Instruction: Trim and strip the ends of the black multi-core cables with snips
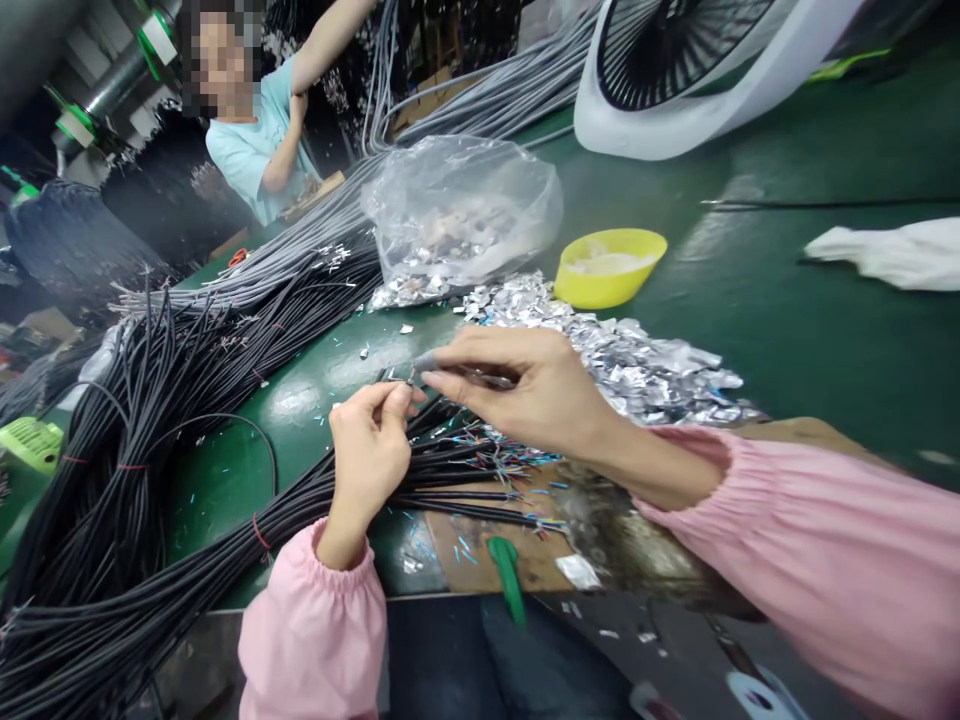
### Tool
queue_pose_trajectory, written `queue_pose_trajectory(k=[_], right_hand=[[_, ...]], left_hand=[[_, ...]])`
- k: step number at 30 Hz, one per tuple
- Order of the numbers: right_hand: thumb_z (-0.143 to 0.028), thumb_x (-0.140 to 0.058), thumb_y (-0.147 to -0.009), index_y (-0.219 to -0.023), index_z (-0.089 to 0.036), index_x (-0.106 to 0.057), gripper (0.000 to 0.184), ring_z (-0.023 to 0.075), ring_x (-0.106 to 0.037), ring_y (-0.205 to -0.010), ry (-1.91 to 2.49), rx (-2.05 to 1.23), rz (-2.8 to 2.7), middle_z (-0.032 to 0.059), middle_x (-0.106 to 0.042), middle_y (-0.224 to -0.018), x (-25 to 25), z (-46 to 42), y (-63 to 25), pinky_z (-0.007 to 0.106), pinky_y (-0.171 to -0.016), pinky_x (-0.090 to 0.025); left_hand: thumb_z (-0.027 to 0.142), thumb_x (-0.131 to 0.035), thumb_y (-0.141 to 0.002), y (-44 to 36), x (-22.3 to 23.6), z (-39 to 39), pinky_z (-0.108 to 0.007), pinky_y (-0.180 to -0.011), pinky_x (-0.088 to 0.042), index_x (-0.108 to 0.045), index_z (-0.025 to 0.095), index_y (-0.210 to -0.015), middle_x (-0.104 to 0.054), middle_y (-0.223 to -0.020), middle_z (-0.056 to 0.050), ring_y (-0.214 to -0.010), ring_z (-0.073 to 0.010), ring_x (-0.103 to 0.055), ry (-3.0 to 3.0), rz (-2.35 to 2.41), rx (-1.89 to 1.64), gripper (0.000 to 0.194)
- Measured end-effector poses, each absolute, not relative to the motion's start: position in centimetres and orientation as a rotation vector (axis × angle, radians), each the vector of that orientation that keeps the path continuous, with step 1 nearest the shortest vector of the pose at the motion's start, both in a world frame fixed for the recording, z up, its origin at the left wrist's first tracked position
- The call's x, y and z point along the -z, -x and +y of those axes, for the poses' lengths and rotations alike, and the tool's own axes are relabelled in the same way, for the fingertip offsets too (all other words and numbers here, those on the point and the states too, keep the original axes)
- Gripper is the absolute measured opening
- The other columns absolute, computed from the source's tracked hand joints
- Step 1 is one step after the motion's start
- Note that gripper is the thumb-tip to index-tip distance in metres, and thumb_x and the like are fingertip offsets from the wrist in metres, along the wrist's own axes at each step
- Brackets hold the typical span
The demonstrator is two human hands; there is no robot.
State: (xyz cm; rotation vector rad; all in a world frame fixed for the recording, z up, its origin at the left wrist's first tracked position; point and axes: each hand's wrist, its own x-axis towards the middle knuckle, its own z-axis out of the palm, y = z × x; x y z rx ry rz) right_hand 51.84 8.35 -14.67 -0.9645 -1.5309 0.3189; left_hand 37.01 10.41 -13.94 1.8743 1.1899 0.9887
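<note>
My left hand [371,445] is closed in a pinch on the end of a black cable [409,378], just above the bundle of black cables [225,540] that crosses the green table [787,330]. Fingertip to fingertip with it, my right hand [525,385] pinches the same cable tip, and a thin strip of something shiny lies under its fingers. Coloured inner wires [517,462] stick out of the cable ends below my hands. Both arms wear pink sleeves.
A heap of foil scraps [637,360] lies right of my hands, a yellow bowl [609,265] and a clear plastic bag [461,215] behind it. Grey cables [315,240] run back left, past a person in a light blue shirt [251,140]. A white fan [697,70] stands back right.
</note>
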Motion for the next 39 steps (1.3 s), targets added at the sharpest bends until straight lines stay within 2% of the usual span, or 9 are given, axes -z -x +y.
queue_pose_trajectory(k=[6, 14, 21, 26, 29, 34, 39], right_hand=[[-0.019, -0.056, -0.079, -0.08, -0.014, -0.068, 0.013, 0.0098, -0.052, -0.054, 1.063, -0.346, -1.505, 0.0026, -0.063, -0.069, 14.5, 8.1, -51.5, 0.02, -0.046, -0.038], [-0.013, -0.049, -0.083, -0.084, -0.015, -0.068, 0.02, 0.0136, -0.057, -0.056, 1.003, 0.021, -1.703, 0.0049, -0.063, -0.067, 14.5, 7.4, -51.5, 0.024, -0.051, -0.044], [-0.012, -0.047, -0.086, -0.084, -0.016, -0.068, 0.021, 0.0153, -0.058, -0.058, 1.004, 0.044, -1.747, 0.0052, -0.063, -0.067, 14.6, 7.3, -51.5, 0.025, -0.052, -0.045], [-0.012, -0.053, -0.084, -0.083, -0.011, -0.068, 0.015, 0.0108, -0.051, -0.05, 0.97, -0.002, -1.672, 0.0026, -0.057, -0.06, 14.4, 7.3, -51.3, 0.021, -0.047, -0.04], [-0.014, -0.052, -0.083, -0.082, -0.013, -0.069, 0.016, 0.0092, -0.048, -0.049, 0.972, -0.019, -1.651, 0.0009, -0.054, -0.058, 14.2, 7.3, -51.3, 0.02, -0.046, -0.038], [-0.017, -0.05, -0.083, -0.081, -0.016, -0.069, 0.019, 0.0095, -0.049, -0.05, 0.97, -0.101, -1.675, 0.0008, -0.057, -0.06, 14.1, 7.4, -51.3, 0.02, -0.047, -0.042], [-0.014, -0.05, -0.081, -0.092, -0.015, -0.069, 0.022, 0.0121, -0.057, -0.057, 1.01, -0.161, -1.663, 0.0037, -0.064, -0.069, 14.2, 7.3, -51.2, 0.022, -0.053, -0.047]], left_hand=[[0.031, -0.059, -0.073, -37.1, 13.8, 10.3, -0.02, -0.047, -0.04, -0.068, 0.012, -0.073, -0.063, -0.06, -0.003, -0.048, -0.009, -0.052, -1.722, 1.18, -1.101, 0.021], [0.022, -0.062, -0.072, -36.8, 13.6, 9.8, -0.02, -0.051, -0.041, -0.066, 0.015, -0.068, -0.062, -0.063, -0.001, -0.055, -0.0099, -0.054, -1.929, 1.24, -1.206, 0.008], [0.018, -0.062, -0.072, -36.8, 13.8, 9.7, -0.02, -0.05, -0.038, -0.062, 0.016, -0.062, -0.056, -0.059, 0.002, -0.055, -0.0099, -0.051, -2.056, 1.235, -1.25, 0.01], [0.02, -0.054, -0.081, -36.7, 13.7, 9.6, -0.022, -0.057, -0.038, -0.063, 0.015, -0.071, -0.059, -0.064, 0.0, -0.059, -0.0105, -0.052, -2.143, 1.244, -1.175, 0.014], [0.019, -0.046, -0.085, -36.6, 13.6, 9.5, -0.022, -0.061, -0.038, -0.061, 0.016, -0.07, -0.059, -0.065, 0.0, -0.061, -0.0107, -0.052, -2.208, 1.237, -1.133, 0.023], [0.024, -0.038, -0.088, -36.4, 13.5, 9.6, -0.022, -0.055, -0.034, -0.054, 0.016, -0.063, -0.052, -0.058, 0.001, -0.056, -0.0103, -0.048, -2.041, 1.202, -1.016, 0.03], [0.035, -0.037, -0.089, -36.0, 13.4, 9.7, -0.022, -0.048, -0.026, -0.051, 0.016, -0.063, -0.044, -0.054, 0.003, -0.05, -0.0086, -0.039, -1.859, 1.111, -0.923, 0.035]])
